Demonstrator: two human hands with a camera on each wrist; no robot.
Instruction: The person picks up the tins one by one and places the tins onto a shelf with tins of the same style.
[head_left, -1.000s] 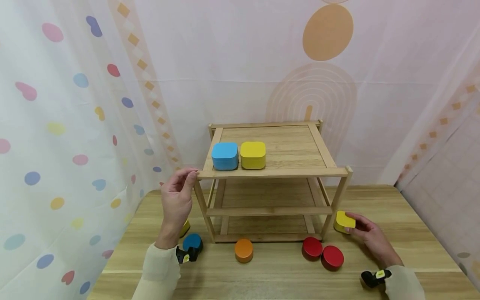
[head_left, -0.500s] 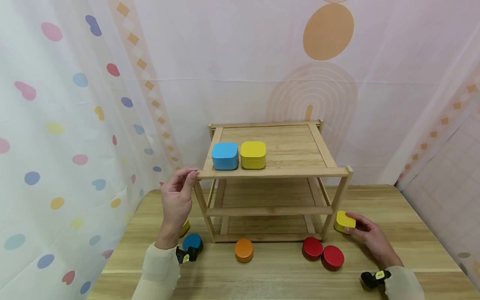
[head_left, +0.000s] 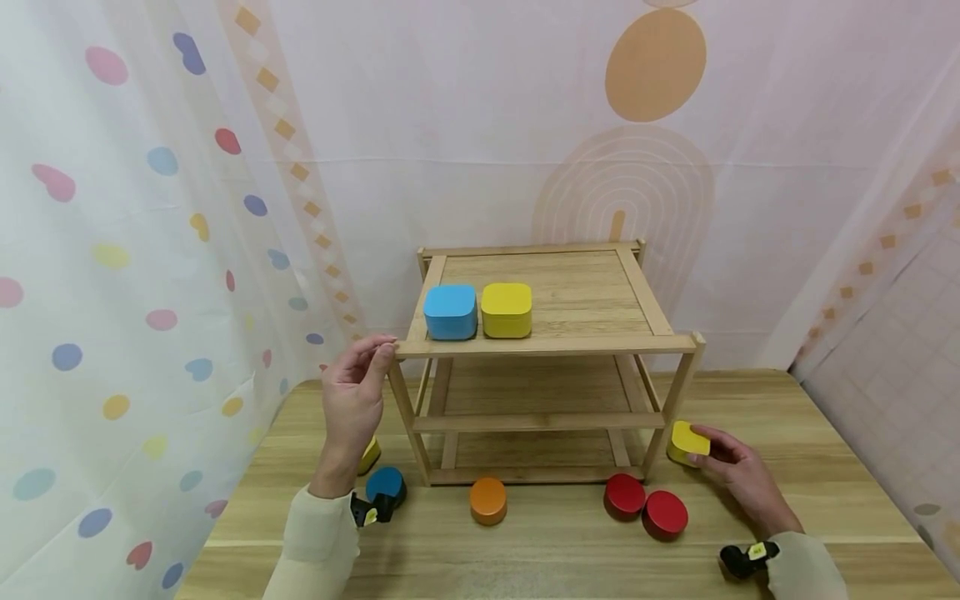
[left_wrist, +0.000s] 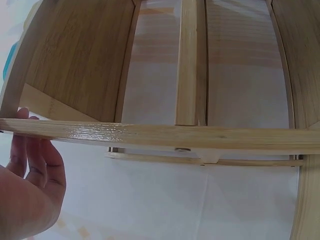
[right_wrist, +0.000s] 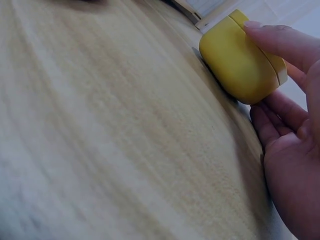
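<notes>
My left hand [head_left: 354, 393] grips the front left corner of a wooden shelf rack [head_left: 547, 344]. In the left wrist view its fingers [left_wrist: 37, 160] curl about the rack's edge. On the table to the right of the rack, my right hand [head_left: 742, 475] holds a yellow rounded-square tin [head_left: 684, 442]. The right wrist view shows the thumb [right_wrist: 280, 42] at the lid edge of this tin [right_wrist: 240, 62], with other fingers low beside it. On the top shelf a light blue tin [head_left: 450, 312] and another yellow tin [head_left: 507, 311] stand side by side.
In front of the rack lie an orange round tin [head_left: 488, 501] and two red round tins [head_left: 624, 497]. A dark blue round tin [head_left: 386, 485] and a partly hidden yellow tin [head_left: 369, 456] are near my left wrist. A patterned curtain [head_left: 450, 125] hangs behind.
</notes>
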